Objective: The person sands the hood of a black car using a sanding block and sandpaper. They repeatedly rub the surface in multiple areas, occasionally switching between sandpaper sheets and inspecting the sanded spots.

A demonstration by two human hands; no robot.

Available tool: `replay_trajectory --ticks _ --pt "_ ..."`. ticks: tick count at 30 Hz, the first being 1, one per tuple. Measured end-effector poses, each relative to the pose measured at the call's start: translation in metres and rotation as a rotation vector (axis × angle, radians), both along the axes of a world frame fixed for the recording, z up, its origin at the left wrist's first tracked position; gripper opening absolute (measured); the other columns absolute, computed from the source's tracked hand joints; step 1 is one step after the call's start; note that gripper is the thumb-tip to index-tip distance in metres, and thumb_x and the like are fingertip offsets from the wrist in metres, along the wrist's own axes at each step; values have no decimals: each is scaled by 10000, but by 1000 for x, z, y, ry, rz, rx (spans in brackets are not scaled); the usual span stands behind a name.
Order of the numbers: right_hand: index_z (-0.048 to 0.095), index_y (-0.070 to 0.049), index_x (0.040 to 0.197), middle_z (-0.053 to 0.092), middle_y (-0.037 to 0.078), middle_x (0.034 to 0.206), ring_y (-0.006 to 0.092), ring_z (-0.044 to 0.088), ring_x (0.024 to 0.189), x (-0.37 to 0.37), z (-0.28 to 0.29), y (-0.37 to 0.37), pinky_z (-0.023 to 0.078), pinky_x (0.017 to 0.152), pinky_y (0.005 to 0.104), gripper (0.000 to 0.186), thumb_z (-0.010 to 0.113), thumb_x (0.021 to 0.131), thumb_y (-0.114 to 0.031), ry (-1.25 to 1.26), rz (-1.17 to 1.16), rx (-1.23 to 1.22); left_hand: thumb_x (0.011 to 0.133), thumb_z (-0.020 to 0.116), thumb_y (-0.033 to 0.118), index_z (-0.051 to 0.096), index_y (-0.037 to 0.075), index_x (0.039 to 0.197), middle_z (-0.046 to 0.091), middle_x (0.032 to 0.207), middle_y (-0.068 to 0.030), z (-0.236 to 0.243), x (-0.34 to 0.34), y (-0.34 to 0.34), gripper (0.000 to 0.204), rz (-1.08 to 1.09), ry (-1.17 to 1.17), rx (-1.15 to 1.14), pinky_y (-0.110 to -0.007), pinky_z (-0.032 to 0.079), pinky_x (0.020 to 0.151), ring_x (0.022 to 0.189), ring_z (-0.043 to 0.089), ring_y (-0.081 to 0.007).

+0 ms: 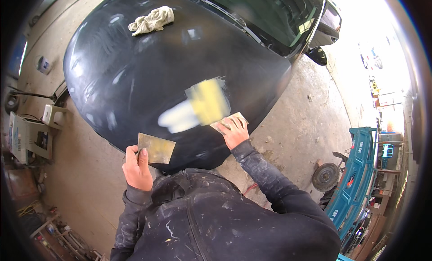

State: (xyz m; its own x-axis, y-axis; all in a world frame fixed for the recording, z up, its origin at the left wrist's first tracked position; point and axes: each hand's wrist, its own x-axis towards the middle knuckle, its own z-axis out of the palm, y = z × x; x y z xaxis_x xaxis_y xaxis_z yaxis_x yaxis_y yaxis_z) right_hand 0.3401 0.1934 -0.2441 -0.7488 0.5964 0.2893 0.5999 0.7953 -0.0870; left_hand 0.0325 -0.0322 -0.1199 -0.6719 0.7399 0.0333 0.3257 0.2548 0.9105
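Head view, and right at the heart of the dial, a touch above centre, sits the yellow patch [209, 101], smeared over the dark car hood [148, 76]! A white patch [179, 116] runs off it towards 8 o'clock, its edges soft and feathered.

Now look at the right hand [235, 133], at the yellow's 5 o'clock: palm down, fingers fanned over the thin flat spreader [242, 118], its grip clamped on that blade. The blade lies along the patch's lower edge; how hard it presses, I can't tell. Behind it, the right forearm slants in from 4 o'clock, its dark sleeve [261, 169] dusted pale.

Over to 8 o'clock, and here's the left hand [138, 171], upright at the end of a steeply rising forearm! Its grip is closed on a square plate [157, 148], thumb flat on the face, fingers bent behind the edge. That plate wears yellowish smears and tilts its face up at us.

Further out, a crumpled pale cloth [152, 21] rests on the hood at 11 o'clock. The windshield [270, 11] fills 1 o'clock, a side mirror [318, 55] 2 o'clock. On the concrete floor [301, 121], a bucket [43, 65] stands at 10 o'clock and a white stool [54, 116] at 9, while a teal panel [353, 180] and a wheel [326, 177] hold down 4 o'clock.
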Motion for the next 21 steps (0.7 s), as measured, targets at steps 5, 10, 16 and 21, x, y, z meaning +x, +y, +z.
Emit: replay_trajectory --ticks 5,10,16,21 --pt "762 -208 1222 709 17 1195 260 625 1244 1 43 -1 410 1136 492 394 727 839 -122 40 -57 -83 1137 613 252 576 1 1134 724 817 -111 7 -3 1 254 8 -136 27 -308 514 671 694 631 -166" --pt "765 -36 1298 783 107 1240 248 717 1203 -27 116 -4 511 1067 375 315 590 1037 -46 825 -222 -678 1138 609 227 563 42 1184 747 1010 -71 24 2 11 197 16 -707 284 -312 615 756 837 708 -140" --pt "524 14 1559 582 262 1559 429 533 1479 -75 174 -39 380 1245 630 459 444 1110 -45 1723 712 -1835 1132 605 169 577 55 1202 723 1025 -30 54 22 33 137 -92 -885 396 -261 604 722 851 715 -103" --pt "549 32 1551 559 271 1583 368 519 1501 -82 214 -74 377 1259 481 455 549 1147 -176 1045 337 -1486 1126 628 162 574 26 1192 721 989 -33 77 18 31 160 -128 -759 423 -225 506 710 821 653 -72"
